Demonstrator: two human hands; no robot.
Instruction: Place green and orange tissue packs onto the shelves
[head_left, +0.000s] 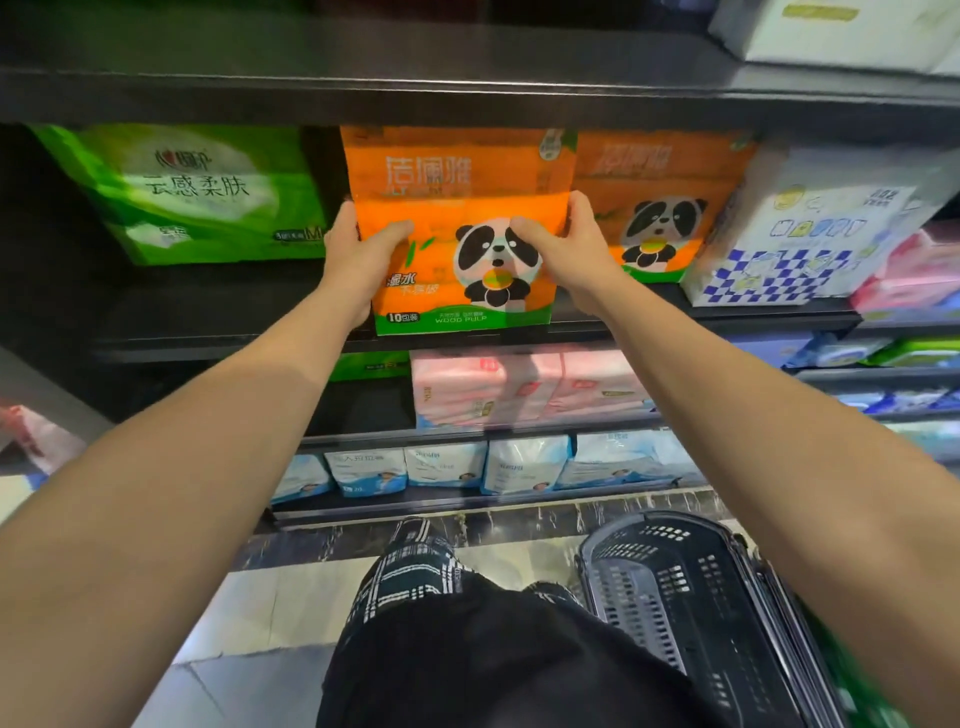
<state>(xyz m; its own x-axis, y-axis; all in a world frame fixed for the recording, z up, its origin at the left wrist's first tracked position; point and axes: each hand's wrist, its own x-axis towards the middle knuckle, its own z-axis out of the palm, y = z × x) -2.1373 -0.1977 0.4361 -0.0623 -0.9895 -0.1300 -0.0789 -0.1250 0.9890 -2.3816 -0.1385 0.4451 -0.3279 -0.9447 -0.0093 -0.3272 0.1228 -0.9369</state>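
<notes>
Both hands grip an orange tissue pack with a panda print (462, 234) at the front edge of a dark shelf (727, 317); the pack stands upright, its green bottom band at the shelf lip. The left hand (358, 254) clasps the pack's left edge, thumb laid across the front and the other fingers curled round behind the side. The right hand (566, 249) clasps the right edge the same way, thumb pressed over the panda's face, fingers wrapped round the side. Just beside it on the right stands a second orange panda pack (665, 208), set further back, then a white pack with a blue checked pattern (789, 244). To the left, apart from the held pack, sits a green tissue pack (197, 192). Pink packs (509, 389) lie on the shelf below, pale blue packets (447, 465) lower down. A black plastic shopping basket (691, 608) stands on the floor by the person's right leg
</notes>
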